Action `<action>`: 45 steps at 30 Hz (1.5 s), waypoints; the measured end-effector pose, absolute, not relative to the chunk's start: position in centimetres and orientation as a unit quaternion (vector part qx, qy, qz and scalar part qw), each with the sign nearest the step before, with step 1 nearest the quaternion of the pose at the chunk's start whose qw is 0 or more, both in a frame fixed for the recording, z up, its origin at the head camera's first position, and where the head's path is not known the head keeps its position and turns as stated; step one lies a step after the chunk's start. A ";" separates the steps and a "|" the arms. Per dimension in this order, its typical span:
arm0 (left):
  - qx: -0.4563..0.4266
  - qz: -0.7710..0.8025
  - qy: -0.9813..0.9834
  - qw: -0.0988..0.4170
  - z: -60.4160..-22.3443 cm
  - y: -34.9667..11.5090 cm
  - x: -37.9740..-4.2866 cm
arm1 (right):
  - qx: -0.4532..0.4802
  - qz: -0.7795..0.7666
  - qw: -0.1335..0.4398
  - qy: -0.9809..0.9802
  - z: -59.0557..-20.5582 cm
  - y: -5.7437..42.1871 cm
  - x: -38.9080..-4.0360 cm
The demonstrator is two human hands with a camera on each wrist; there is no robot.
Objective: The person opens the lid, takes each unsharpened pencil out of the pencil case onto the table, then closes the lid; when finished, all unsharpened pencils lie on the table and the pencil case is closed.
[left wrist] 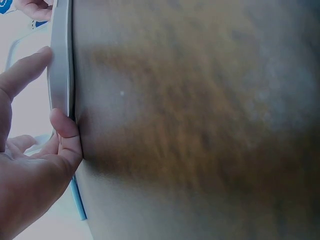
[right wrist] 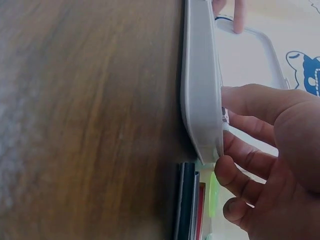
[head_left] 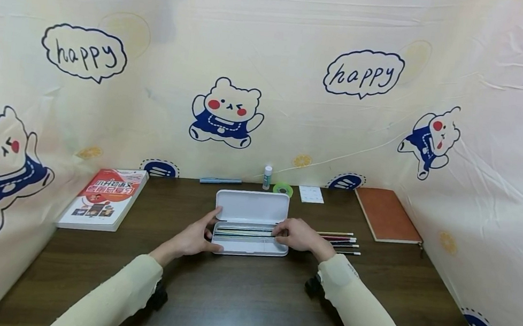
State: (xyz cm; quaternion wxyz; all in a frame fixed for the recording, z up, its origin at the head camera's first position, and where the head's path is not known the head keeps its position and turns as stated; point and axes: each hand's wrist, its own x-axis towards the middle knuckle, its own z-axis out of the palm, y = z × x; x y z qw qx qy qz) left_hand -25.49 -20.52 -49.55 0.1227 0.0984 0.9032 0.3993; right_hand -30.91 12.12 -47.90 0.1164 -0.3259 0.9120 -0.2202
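A pale metal pencil case (head_left: 242, 247) lies on the table with its lid (head_left: 251, 207) raised at the back. Several pencils (head_left: 241, 232) lie lengthwise inside it. My left hand (head_left: 192, 238) grips the case's left end, thumb at the front corner and a finger against the lid. Over the case's right end, my right hand (head_left: 299, 235) pinches a pencil; in the right wrist view its white tip (right wrist: 225, 119) shows between the fingers. The rest of that pencil is hidden by the hand and case wall. More pencils (head_left: 342, 240) lie on the table, right of the case.
A thick book (head_left: 104, 199) lies at the left, a brown notebook (head_left: 388, 215) at the right. Along the back are a blue pen (head_left: 220, 181), a glue stick (head_left: 267, 177), a green tape roll (head_left: 283, 188) and a white paper (head_left: 311, 194). Patterned cloth (head_left: 274, 51) hangs behind the table.
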 end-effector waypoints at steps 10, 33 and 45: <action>0.096 0.399 0.904 0.120 -49.5 -20.4 -25.4 | -0.320 -0.226 0.110 0.914 -47.7 11.9 -30.9; 0.104 0.390 0.906 0.127 -49.6 -20.6 -25.5 | -0.312 -0.271 0.081 0.907 -46.8 17.5 -31.4; 0.099 0.393 0.906 0.122 -49.7 -20.6 -25.5 | -0.281 -0.280 0.066 0.915 -46.7 22.9 -30.5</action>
